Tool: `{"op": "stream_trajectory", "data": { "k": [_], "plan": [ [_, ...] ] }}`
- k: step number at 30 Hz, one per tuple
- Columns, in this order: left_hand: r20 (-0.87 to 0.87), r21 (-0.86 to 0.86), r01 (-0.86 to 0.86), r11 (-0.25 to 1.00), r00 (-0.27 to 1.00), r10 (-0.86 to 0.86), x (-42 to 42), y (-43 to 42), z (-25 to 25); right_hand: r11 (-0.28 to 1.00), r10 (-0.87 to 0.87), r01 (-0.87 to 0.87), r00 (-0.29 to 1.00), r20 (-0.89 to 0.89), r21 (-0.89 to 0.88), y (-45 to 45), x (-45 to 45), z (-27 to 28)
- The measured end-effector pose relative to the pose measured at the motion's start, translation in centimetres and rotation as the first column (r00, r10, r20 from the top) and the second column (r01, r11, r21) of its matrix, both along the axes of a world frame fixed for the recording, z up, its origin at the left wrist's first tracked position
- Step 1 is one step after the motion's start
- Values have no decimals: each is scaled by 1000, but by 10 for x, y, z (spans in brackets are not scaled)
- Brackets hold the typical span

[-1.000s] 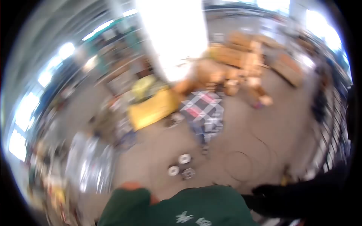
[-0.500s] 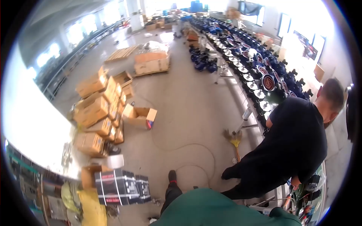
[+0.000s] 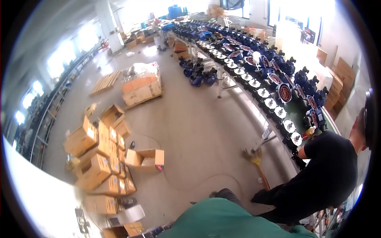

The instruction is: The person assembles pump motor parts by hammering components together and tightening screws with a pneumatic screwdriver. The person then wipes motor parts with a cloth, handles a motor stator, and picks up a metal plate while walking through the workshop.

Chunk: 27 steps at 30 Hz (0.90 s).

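Observation:
Neither of my hands shows; only the green clothing (image 3: 218, 222) over my body fills the bottom middle. To my right a person in black (image 3: 321, 178) leans over the near end of a long workbench. Along that bench stand rows of dark blue motor-like units (image 3: 284, 93) with round labels, and a line of white discs (image 3: 280, 112) on black parts. A small bottle with a red part (image 3: 308, 132) is beside the person's arm.
Stacked cardboard boxes (image 3: 107, 154) stand at the left, with an open box (image 3: 146, 160) beside them. A broom (image 3: 260, 168) is near the bench leg. A thin hose (image 3: 190, 186) crosses the floor. Farther back are a loaded pallet (image 3: 141, 89) and wooden slats (image 3: 105, 82).
My view has swung from the pillar and yellow item toward the long bench. The co-worker's upper body sits lower in view than half a second ago, an arm at the bench.

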<state>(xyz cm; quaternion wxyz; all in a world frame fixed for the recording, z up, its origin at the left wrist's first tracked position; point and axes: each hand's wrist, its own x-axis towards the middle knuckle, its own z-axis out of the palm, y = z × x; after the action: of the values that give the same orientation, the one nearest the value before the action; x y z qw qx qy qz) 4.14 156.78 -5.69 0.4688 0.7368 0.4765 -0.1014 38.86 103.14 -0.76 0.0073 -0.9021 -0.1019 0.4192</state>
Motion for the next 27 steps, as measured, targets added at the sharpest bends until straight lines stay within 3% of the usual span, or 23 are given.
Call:
{"op": "stream_trajectory", "data": {
  "k": [5,11,14,21,27],
  "plan": [
    [24,-4,133,991,991,-133,126,87,2,996,-68,63,994,-81,-58,51,52,-34],
    [-151,-57,114,992,981,-121,219,168,-10,991,-42,22,988,-151,-129,132,183,-53],
    [-187,-57,54,997,980,-64,255,208,-13,995,15,-21,997,-70,-92,200,285,-50],
    [-193,-65,-120,991,976,105,325,288,-23,993,8,-29,982,188,111,394,490,12],
    [-304,-133,-44,990,953,2,386,368,-56,994,34,-56,978,205,98,511,587,7]
  ]
}}
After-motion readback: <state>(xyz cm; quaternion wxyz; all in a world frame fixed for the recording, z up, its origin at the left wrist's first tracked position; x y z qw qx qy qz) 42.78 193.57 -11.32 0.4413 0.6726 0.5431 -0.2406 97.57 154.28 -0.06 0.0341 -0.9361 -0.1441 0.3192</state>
